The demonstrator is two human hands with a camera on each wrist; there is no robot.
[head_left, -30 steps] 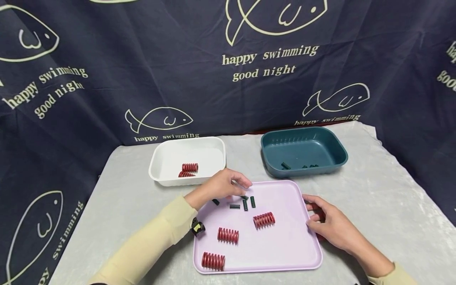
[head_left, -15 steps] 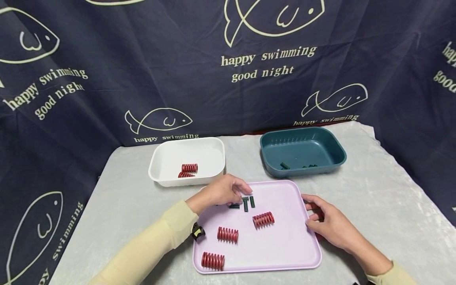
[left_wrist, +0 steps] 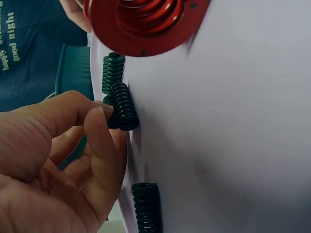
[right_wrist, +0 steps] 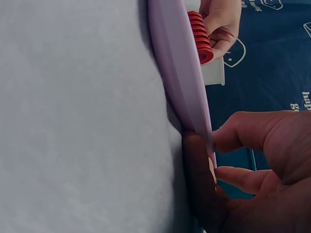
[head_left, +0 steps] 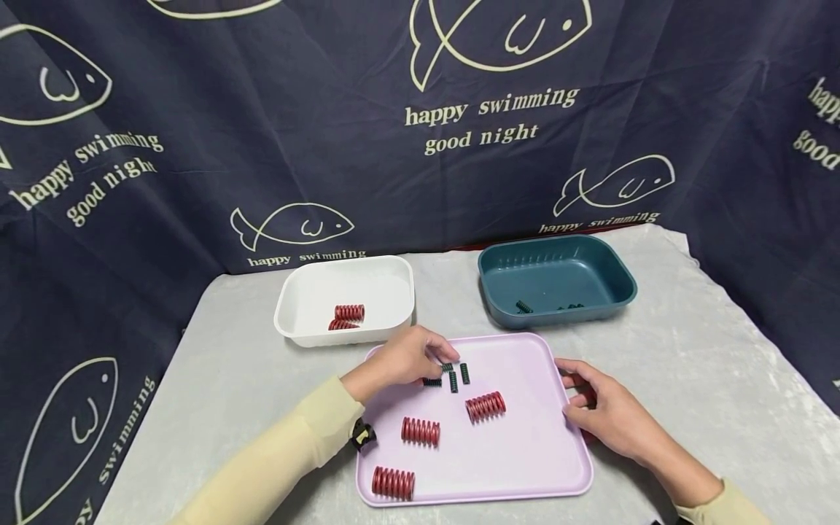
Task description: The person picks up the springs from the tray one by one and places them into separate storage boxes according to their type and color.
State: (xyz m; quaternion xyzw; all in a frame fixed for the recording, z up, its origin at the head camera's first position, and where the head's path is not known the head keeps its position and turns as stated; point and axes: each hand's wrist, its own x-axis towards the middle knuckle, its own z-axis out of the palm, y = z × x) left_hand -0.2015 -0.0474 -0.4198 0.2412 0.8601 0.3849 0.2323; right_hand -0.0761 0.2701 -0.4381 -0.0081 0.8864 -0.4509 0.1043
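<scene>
My left hand (head_left: 408, 359) reaches over the far edge of a pale purple tray (head_left: 534, 452). Its thumb and forefinger pinch at a small dark green compression spring (head_left: 447, 368), which lies among others. Beside it are two more green springs (head_left: 464, 373), and one (head_left: 432, 382) is partly covered by the hand. The left wrist view shows a further green spring (left_wrist: 146, 206) closer to the wrist. On the right, my right hand (head_left: 607, 408) grips the tray's rim, thumb at the edge and a finger outside it. Three large red springs (head_left: 421, 432) lie on the tray.
A white bin (head_left: 387, 284) with red springs stands behind the tray at the left. At the back right is a teal bin (head_left: 558, 315) with several green springs. Dark blue fish-printed cloth (head_left: 394, 175) hangs behind the grey-covered table (head_left: 223, 379).
My left hand has moved slightly down and left, and the tilted green spring at its fingertips now lies flatter and further left. The right hand stays on the tray's rim.
</scene>
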